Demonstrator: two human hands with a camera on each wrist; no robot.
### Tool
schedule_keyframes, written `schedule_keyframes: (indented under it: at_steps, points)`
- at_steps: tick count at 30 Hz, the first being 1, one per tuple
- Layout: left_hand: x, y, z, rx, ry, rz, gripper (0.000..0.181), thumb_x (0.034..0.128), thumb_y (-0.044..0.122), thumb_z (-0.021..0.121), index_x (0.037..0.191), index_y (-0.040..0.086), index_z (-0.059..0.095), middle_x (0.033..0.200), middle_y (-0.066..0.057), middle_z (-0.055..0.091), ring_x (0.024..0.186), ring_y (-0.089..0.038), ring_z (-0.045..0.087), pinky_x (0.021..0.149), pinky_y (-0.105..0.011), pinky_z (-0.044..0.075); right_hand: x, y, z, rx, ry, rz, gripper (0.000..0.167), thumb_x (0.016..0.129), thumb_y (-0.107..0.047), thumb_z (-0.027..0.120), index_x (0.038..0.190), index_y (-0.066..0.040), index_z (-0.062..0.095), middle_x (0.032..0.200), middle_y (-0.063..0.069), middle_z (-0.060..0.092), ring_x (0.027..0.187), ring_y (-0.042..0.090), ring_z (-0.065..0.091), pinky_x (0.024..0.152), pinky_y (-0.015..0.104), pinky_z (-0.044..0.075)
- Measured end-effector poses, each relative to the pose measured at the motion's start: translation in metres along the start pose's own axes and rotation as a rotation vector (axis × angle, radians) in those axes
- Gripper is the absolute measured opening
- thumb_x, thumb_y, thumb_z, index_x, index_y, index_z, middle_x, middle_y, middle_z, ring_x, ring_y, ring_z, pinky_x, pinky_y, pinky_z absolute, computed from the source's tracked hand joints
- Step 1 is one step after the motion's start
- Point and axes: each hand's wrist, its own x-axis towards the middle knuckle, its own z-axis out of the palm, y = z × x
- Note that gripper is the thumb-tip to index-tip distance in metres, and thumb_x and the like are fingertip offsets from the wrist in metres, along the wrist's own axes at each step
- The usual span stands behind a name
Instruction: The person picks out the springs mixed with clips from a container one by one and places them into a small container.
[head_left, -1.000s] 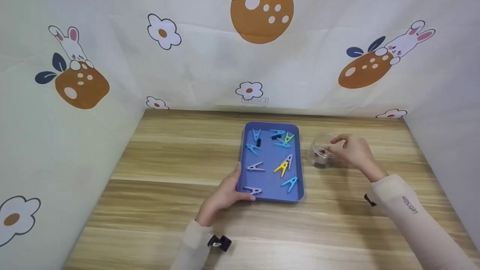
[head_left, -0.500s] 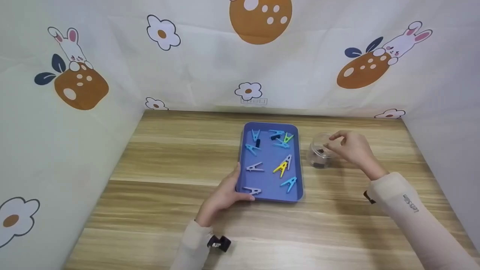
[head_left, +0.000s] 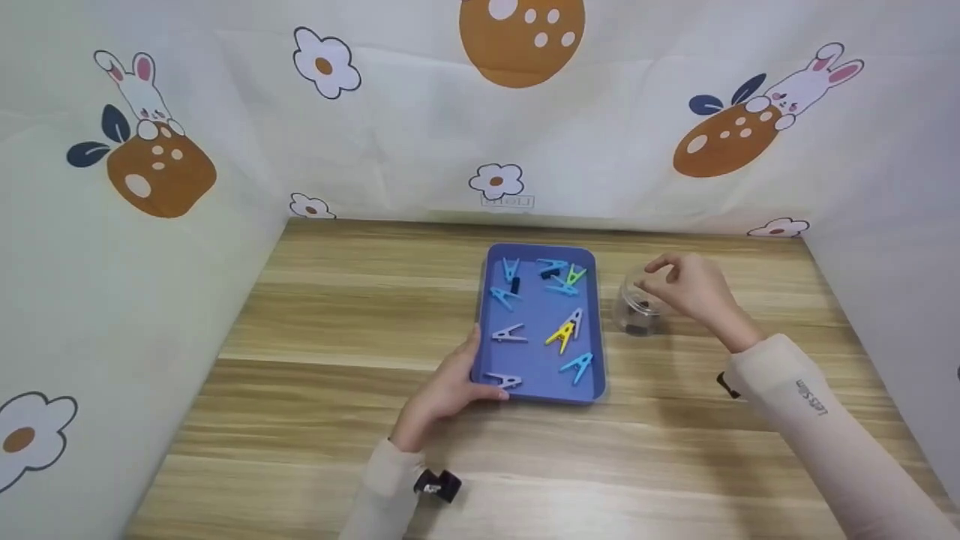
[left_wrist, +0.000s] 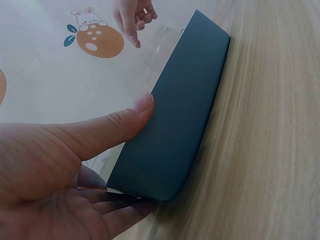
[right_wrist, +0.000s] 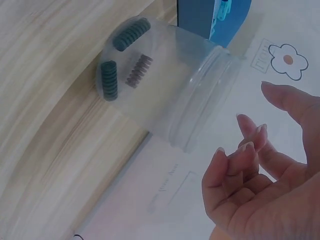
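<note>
The blue rectangular tray holds several clothespins, among them a yellow clothespin, a green clothespin and a blue clothespin, plus two small black pieces. My left hand grips its near left corner, with the thumb against the near wall in the left wrist view. Right of the tray stands a clear open jar; dark ribbed pieces and a brownish ribbed piece lie at its bottom. Over the jar's mouth hovers my right hand, thumb and forefinger apart, nothing between them.
A wooden tabletop lies under everything. Pale cloth walls printed with fruit, flowers and rabbits rise at the back and both sides, the back wall close behind the tray and jar.
My right hand has risen and shifted a little left over the jar's mouth. The left hand, the tray and its contents stay where they were.
</note>
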Motion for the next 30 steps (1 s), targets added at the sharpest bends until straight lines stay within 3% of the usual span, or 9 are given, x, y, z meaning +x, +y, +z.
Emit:
schedule_keyframes:
  at_steps: [14, 30]
  points:
    - [-0.001, 0.001, 0.0, -0.009, -0.003, -0.003, 0.115, 0.086, 0.009, 0.086, 0.164, -0.009, 0.003, 0.172, -0.031, 0.007, 0.16, -0.046, 0.013, 0.132, -0.054, 0.012, 0.005, -0.019, 0.005, 0.017, -0.044, 0.009, 0.035, 0.096, -0.026, 0.076, 0.116, 0.003, 0.074, 0.077, 0.008, 0.063, 0.062, 0.015, 0.051, 0.054, 0.029, 0.041]
    - [0.0, -0.001, 0.0, 0.009, 0.012, 0.015, 0.117, 0.0836, 0.008, 0.088, 0.162, -0.014, 0.004, 0.168, -0.037, 0.012, 0.158, -0.05, 0.018, 0.131, -0.056, 0.015, 0.017, -0.046, 0.017, 0.022, -0.062, -0.049, 0.035, 0.096, -0.023, 0.076, 0.118, 0.004, 0.074, 0.087, 0.015, 0.069, 0.071, 0.021, 0.059, 0.057, 0.028, 0.047]
